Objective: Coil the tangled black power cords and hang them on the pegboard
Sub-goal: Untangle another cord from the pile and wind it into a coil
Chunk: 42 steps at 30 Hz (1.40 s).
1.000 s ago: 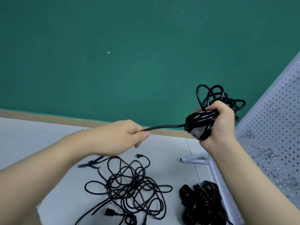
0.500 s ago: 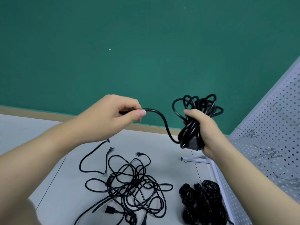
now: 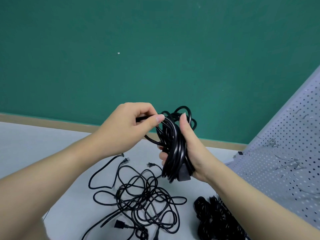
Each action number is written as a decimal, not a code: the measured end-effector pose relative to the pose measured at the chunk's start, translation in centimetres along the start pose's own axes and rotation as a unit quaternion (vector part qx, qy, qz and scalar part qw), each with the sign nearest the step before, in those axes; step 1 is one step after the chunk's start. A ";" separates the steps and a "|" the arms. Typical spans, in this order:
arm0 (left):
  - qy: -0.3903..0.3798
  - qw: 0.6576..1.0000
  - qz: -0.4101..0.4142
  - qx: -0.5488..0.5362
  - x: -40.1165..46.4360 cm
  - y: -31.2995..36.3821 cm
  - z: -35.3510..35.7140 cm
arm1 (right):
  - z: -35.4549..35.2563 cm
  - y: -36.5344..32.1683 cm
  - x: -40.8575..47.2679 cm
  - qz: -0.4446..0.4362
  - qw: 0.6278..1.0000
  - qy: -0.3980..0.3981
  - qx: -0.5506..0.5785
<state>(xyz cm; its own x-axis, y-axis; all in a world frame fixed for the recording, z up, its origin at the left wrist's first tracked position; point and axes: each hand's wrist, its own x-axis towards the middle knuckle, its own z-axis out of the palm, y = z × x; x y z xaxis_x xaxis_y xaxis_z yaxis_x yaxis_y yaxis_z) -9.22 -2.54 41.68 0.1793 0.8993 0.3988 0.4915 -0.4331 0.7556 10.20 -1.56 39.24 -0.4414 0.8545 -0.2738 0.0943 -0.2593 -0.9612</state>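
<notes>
Cords (image 3: pixel 143 203): glossy black, all of them. Desk (image 3: pixel 52 146): pale grey, plain. Wall (image 3: pixel 155 49): flat teal green, tan strip (image 3: pixel 52 121) at base. Pegboard (image 3: pixel 285 170): light grey, regular dot-hole grid.

— We see the coiled cord (image 3: pixel 174 149) as glossy black plastic, sheen along its loops; its plug (image 3: pixel 184 174) looks matt.

— Right of it, we read the pegboard (image 3: pixel 285 167) as matt, perforated, painted metal. Below it, the table (image 3: pixel 43 144) is smooth and matt.
</notes>
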 end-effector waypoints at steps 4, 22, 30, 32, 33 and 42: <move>0.036 0.999 0.026 0.015 0.1 -0.3 -0.2 | 0.3 -0.2 -0.5 -0.059 0.996 -0.043 -0.057; -0.019 0.987 -0.093 -0.132 1.0 -0.7 -0.9 | 0.4 -0.2 -1.7 0.029 0.956 -0.253 0.149; -0.008 0.981 -0.119 -0.154 1.1 -0.6 0.0 | -0.4 -1.7 -1.5 -0.064 0.952 -0.184 0.238; -0.014 0.982 -0.132 -0.135 1.1 -0.7 0.3 | -0.6 -1.9 -1.6 -0.082 0.953 -0.140 0.255; -0.027 0.982 -0.139 -0.123 1.0 -0.7 0.4 | -0.8 -2.0 -1.6 -0.087 0.956 -0.111 0.258; -0.252 0.955 -0.150 -0.045 -1.3 1.6 2.6 | -1.1 -1.7 -1.4 -0.100 0.979 0.065 0.166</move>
<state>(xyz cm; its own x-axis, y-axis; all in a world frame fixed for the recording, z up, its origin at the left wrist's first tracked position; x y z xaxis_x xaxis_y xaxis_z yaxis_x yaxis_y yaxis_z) -6.42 -4.24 41.00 0.4408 0.8886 -0.1266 0.5137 -0.1340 0.8475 11.67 -1.84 41.26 -0.3019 0.9476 -0.1043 -0.2869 -0.1946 -0.9380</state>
